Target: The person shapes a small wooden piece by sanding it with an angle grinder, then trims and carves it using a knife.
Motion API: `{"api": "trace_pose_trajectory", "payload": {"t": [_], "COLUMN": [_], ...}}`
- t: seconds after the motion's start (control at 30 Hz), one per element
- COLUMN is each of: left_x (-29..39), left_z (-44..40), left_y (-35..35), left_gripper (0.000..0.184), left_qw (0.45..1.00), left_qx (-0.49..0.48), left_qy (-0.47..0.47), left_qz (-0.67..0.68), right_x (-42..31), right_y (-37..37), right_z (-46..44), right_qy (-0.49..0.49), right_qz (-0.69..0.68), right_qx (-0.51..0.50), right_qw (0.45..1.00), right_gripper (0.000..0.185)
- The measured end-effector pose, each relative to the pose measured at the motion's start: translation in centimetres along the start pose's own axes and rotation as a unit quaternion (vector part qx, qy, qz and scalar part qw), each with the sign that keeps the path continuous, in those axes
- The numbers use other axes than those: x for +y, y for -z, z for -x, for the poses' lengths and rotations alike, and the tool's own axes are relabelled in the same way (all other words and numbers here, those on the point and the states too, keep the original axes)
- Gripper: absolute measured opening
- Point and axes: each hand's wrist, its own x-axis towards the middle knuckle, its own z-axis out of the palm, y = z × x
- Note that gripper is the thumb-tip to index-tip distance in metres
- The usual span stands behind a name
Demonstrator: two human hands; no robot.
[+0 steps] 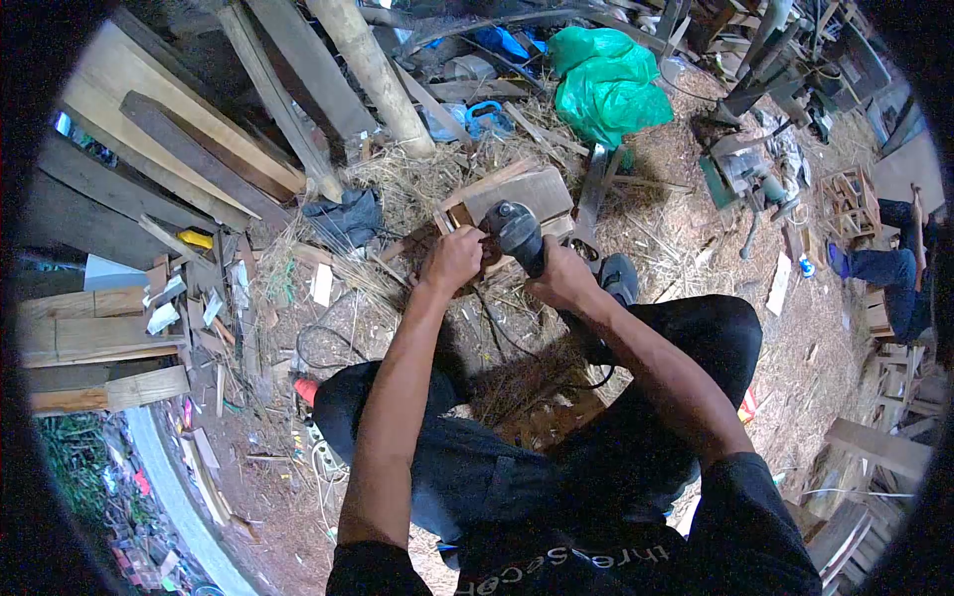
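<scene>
My right hand (562,278) is wrapped round the body of a dark power tool (515,228) with a rounded grey head, which looks like an angle grinder. Its head is tilted over the near side of a wooden block (532,191) on the ground in front of me. My left hand (453,260) is closed at the block's near left corner, beside the tool's head. Its fingers grip a small brown piece of wood (491,260), mostly hidden by the hand and the tool. A dark cord (502,326) runs over the ground below.
Planks (179,119) lean at the upper left, near a wooden post (373,74). A green plastic sheet (608,84) lies beyond the block. At the right stand a machine (740,169), a wooden frame (848,204) and another person's legs (884,263). Straw and scraps cover the ground.
</scene>
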Motion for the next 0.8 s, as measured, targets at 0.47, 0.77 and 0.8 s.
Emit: {"api": "trace_pose_trajectory", "payload": {"t": [0.47, 0.77, 0.8], "left_x": [0.7, 7.9, 8.2], "left_z": [-3.3, -2.7, -2.5], "left_y": [8.2, 17.6, 18.1], "left_gripper": [0.015, 0.013, 0.013], "left_qw": [0.905, 0.736, 0.732], "left_qx": [0.263, 0.327, 0.325], "left_qy": [0.163, 0.168, 0.166], "left_qz": [0.293, 0.568, 0.576], "right_x": [-3.0, -7.6, -8.0], "right_y": [8.5, 15.9, 16.3], "right_z": [-0.1, 1.4, 1.2], "right_qy": [-0.06, 0.043, 0.058], "right_qz": [-0.087, -0.178, -0.175], "right_qx": [0.124, 0.177, 0.196], "right_qw": [0.987, 0.967, 0.963], "right_gripper": [0.067, 0.059, 0.057]}}
